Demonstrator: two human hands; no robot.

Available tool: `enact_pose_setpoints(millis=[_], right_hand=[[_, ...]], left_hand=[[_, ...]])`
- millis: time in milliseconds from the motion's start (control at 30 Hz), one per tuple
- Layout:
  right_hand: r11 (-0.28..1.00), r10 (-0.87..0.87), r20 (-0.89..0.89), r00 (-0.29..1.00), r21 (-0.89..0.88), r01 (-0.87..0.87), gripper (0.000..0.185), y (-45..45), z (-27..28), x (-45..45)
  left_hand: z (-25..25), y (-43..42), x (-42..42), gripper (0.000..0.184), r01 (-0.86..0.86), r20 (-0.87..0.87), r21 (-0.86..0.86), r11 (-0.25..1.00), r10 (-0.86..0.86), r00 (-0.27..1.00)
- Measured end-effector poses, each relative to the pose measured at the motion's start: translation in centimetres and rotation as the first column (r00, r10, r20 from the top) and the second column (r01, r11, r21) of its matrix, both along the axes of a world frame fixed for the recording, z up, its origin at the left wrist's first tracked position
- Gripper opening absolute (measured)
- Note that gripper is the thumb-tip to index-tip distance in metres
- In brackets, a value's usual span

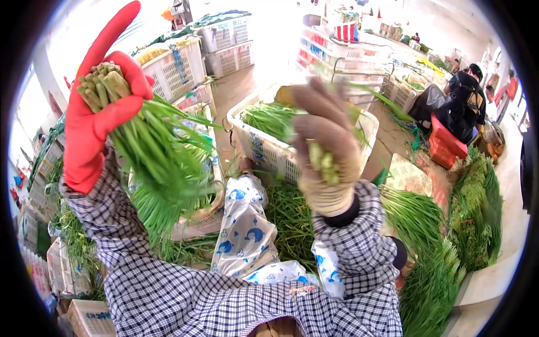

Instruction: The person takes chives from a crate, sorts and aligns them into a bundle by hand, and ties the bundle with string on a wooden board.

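Observation:
My left hand (pixel 112 106), in a red rubber glove, is raised at the upper left. Its fingers wrap around a thick bunch of chives (pixel 163 146), cut ends (pixel 104 87) up and green leaves hanging down, their tips blurred. My right hand (pixel 328 140) wears a brown and cream work glove, smeared by motion. It is closed on a smaller bunch of chives (pixel 324 163), whose pale ends poke out at the palm. More chives (pixel 269 119) lie in the white crate (pixel 269 154) behind that hand.
Piles of chives (pixel 412 213) lie on the ground to my right, with loose greens (pixel 289 213) by my plastic-covered legs (pixel 244 224). Another crate (pixel 196 224) stands at left. Stacked crates (pixel 348 56) rise behind. A person (pixel 460 104) sits near a red stool (pixel 446 143).

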State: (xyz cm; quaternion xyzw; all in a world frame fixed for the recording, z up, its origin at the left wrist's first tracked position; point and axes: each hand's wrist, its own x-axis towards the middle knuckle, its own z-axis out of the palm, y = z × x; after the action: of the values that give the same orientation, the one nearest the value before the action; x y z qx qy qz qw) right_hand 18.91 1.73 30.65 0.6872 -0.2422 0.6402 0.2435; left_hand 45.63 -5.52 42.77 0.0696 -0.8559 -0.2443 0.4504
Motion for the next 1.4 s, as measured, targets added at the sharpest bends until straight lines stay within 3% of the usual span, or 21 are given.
enact_pose_setpoints(millis=[67,133,200,267,333,400,467,600,733,833,933,967,1033,1067,1133,1167,1200,1267,1300,1333,1400], right_hand=[[0.862,0.482,0.129,0.867,0.107,-0.495,0.028,-0.7,-0.1,3.1],[0.457,0.702,0.549,0.454,0.142,-0.878,0.026,0.1,-1.4,5.6],[0.338,0.564,0.735,0.376,0.210,-0.917,0.027,0.2,-3.0,5.9],[0.090,0.415,0.910,-0.012,-0.054,-0.995,0.029,0.5,-5.8,6.8],[-0.040,0.219,0.947,-0.235,-0.232,-0.972,0.028,1.3,-9.7,6.5],[0.158,0.041,0.996,-0.073,-0.079,-0.984,0.031,1.9,-15.5,4.9],[0.137,-0.075,0.974,-0.215,-0.203,-0.969,0.035,4.1,-18.5,3.8],[0.273,-0.252,0.947,-0.198,-0.127,-0.953,0.039,8.0,-25.0,1.0],[0.313,-0.366,0.915,-0.166,-0.047,-0.949,0.045,10.0,-26.1,-0.2],[0.275,-0.401,0.908,-0.122,-0.008,-0.961,0.051,9.9,-25.4,-1.0],[0.200,-0.350,0.931,-0.107,-0.038,-0.979,0.057,8.8,-25.1,-1.2],[0.159,-0.349,0.932,0.097,0.161,-0.974,0.060,8.2,-26.0,-1.7],[0.256,-0.079,0.836,0.543,0.544,-0.799,0.064,5.3,-30.6,-3.9],[0.223,-0.103,0.911,0.400,0.413,-0.883,0.067,6.2,-27.6,-3.8],[0.340,-0.036,0.898,0.439,0.424,-0.840,0.075,6.6,-22.0,-4.6],[0.291,-0.003,0.733,0.680,0.651,-0.701,0.081,6.9,-21.2,-5.3],[0.102,-0.003,0.592,0.806,0.802,-0.589,0.083,7.8,-21.6,-5.9],[0.064,-0.028,0.544,0.839,0.838,-0.541,0.077,8.2,-20.1,-6.4],[0.193,-0.008,0.345,0.939,0.922,-0.337,0.074,7.6,-18.9,-7.4],[0.315,-0.016,0.128,0.992,0.942,-0.117,0.071,6.9,-17.4,-8.1],[0.321,-0.084,-0.005,0.996,0.947,0.032,0.056,5.6,-15.2,-6.5]], left_hand=[[0.6,1.3,0.3,0.083,0.009,0.039,0.061,0.998,-0.011,0.999],[1.1,1.6,0.5,0.089,0.160,0.194,0.293,0.943,-0.223,0.955],[-0.3,-0.6,-1.1,0.099,0.239,0.148,0.375,0.896,-0.312,0.938],[-2.7,-3.2,-3.6,0.107,0.432,0.089,0.789,0.436,-0.778,0.621],[-9.5,-4.0,-5.9,0.093,0.395,-0.103,0.897,0.197,-0.777,0.621],[-17.7,-3.2,-8.1,0.098,0.288,-0.237,0.958,-0.011,-0.599,0.765],[-25.8,-2.8,-10.1,0.093,0.308,-0.343,0.939,-0.152,-0.473,0.812],[-36.2,0.5,-14.9,0.085,0.352,-0.423,0.904,-0.243,-0.392,0.817],[-38.8,1.3,-13.6,0.092,0.173,-0.072,0.977,0.126,-0.564,0.822],[-36.1,3.0,-9.1,0.100,0.243,-0.184,0.970,-0.016,-0.703,0.687],[-36.8,3.3,-5.1,0.076,-0.010,-0.393,0.802,-0.597,-0.540,0.744],[-37.3,3.7,-5.2,0.064,-0.044,-0.318,0.822,-0.568,-0.521,0.792],[-38.6,4.2,-4.7,0.042,0.046,-0.447,0.702,-0.711,-0.389,0.806],[-40.2,4.4,-4.6,0.037,0.145,-0.523,0.679,-0.720,-0.335,0.784],[-41.3,4.8,-4.8,0.034,0.204,-0.524,0.690,-0.695,-0.284,0.803],[-40.8,5.3,-4.9,0.035,0.298,-0.455,0.870,-0.392,-0.409,0.791],[-40.4,5.3,-5.2,0.037,0.265,-0.450,0.864,-0.428,-0.424,0.786],[-40.3,5.1,-5.4,0.039,0.183,-0.467,0.814,-0.551,-0.434,0.770],[-38.3,5.4,-6.1,0.042,0.143,-0.366,0.885,-0.443,-0.472,0.802],[-38.8,5.4,-6.1,0.043,0.146,-0.441,0.824,-0.547,-0.458,0.772],[-38.7,5.7,-6.0,0.042,0.129,-0.388,0.867,-0.482,-0.490,0.781]])
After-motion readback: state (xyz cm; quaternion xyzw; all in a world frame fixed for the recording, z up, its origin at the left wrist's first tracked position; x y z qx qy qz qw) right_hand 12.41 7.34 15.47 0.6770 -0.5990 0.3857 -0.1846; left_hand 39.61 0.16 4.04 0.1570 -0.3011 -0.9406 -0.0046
